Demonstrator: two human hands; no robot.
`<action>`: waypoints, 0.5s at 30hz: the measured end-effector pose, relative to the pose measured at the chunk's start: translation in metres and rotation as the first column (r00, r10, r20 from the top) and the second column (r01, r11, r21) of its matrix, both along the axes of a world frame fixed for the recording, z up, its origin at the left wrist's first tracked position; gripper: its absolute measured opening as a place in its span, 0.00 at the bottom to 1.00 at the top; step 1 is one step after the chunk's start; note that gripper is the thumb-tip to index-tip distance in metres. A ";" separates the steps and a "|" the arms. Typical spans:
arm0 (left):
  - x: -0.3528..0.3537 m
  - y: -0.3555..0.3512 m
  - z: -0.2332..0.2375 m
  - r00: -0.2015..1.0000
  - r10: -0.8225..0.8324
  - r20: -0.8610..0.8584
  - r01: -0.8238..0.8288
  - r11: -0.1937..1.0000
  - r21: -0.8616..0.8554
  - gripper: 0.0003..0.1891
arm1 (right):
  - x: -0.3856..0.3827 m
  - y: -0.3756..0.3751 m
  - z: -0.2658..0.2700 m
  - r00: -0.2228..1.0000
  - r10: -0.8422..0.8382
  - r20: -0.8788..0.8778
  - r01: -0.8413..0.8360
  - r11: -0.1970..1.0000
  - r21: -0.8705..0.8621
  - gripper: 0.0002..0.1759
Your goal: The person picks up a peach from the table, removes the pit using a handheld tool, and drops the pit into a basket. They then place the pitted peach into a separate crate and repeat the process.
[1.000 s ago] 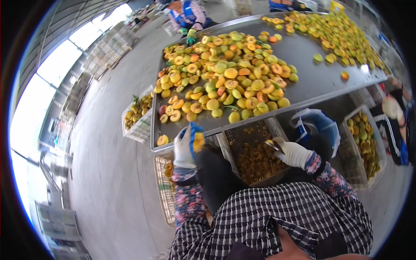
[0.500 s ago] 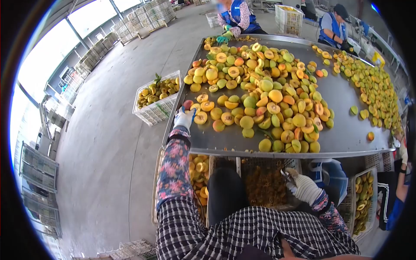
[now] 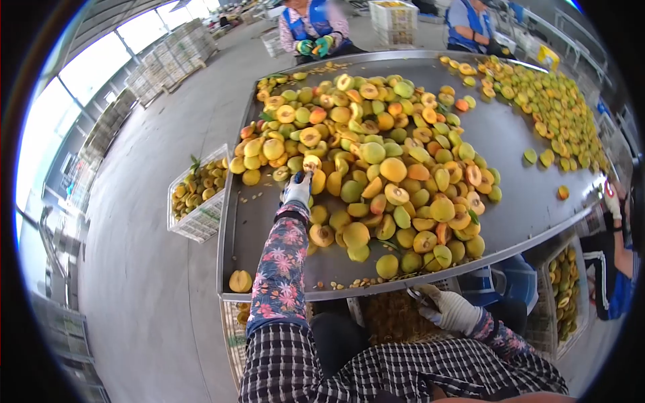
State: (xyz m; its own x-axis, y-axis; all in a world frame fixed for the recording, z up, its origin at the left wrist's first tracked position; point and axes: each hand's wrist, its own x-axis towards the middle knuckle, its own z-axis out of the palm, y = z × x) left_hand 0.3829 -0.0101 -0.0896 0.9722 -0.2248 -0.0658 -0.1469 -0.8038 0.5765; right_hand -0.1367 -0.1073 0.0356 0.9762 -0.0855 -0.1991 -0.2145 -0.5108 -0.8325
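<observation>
My left hand point(image 3: 297, 190), in a white glove with dark blue fingertips, reaches to the near left side of a heap of peaches point(image 3: 394, 169). Its fingers are closed on a peach half point(image 3: 312, 162), with the cut face showing. Lower, beside the table's front edge, my right hand point(image 3: 453, 311) wears a whitish knit glove. It grips a metal hand tool point(image 3: 418, 294), whose exact kind I cannot make out. Below that hand, a crate of brown scraps point(image 3: 390, 316) shows partly. One lone peach half point(image 3: 240, 281) lies in the table's near left corner.
The metal table point(image 3: 500, 158) has a raised rim. More halves point(image 3: 561, 111) cover its right side. A white crate of peaches point(image 3: 198, 195) stands on the floor to the left. A co-worker's green gloves point(image 3: 316, 46) are at the far edge; another person point(image 3: 470, 27) works farther right.
My left hand has moved from the table's left edge to the heap and taken hold of a peach half. My view has shifted. The far co-worker's gloved hands have lifted and come together.
</observation>
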 end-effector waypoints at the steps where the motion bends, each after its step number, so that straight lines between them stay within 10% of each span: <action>1: 0.000 -0.019 -0.008 0.990 -0.087 -0.107 0.070 0.985 -0.160 0.37 | 0.002 0.000 0.002 1.000 -0.003 0.009 0.003 1.000 0.007 0.33; 6: -0.109 -0.066 0.081 0.635 -0.450 -0.628 -0.222 0.672 -0.707 0.32 | -0.004 -0.011 -0.026 1.000 -0.030 0.005 0.030 0.999 0.037 0.34; 7: -0.075 -0.064 0.037 0.684 -0.543 -0.487 0.096 0.729 -0.677 0.28 | -0.003 -0.011 -0.027 1.000 -0.012 0.015 0.011 0.999 0.045 0.34; 10: -0.067 -0.043 0.036 0.553 -0.832 0.044 0.831 0.547 -0.095 0.24 | -0.002 -0.013 -0.019 0.994 -0.031 -0.106 0.052 0.978 0.202 0.36; 12: -0.092 -0.031 0.086 0.151 -0.958 0.243 0.712 0.276 0.646 0.24 | -0.006 -0.013 -0.023 0.999 -0.046 0.003 0.044 0.984 0.173 0.35; 13: -0.097 -0.038 0.094 0.124 -0.946 0.300 0.819 0.268 0.507 0.24 | -0.006 -0.012 -0.025 0.997 -0.051 0.060 0.041 0.987 0.156 0.34; 15: -0.139 -0.061 0.102 0.680 -0.673 0.290 0.676 0.729 0.108 0.26 | -0.005 -0.009 -0.033 0.981 -0.045 0.191 0.020 0.991 0.130 0.34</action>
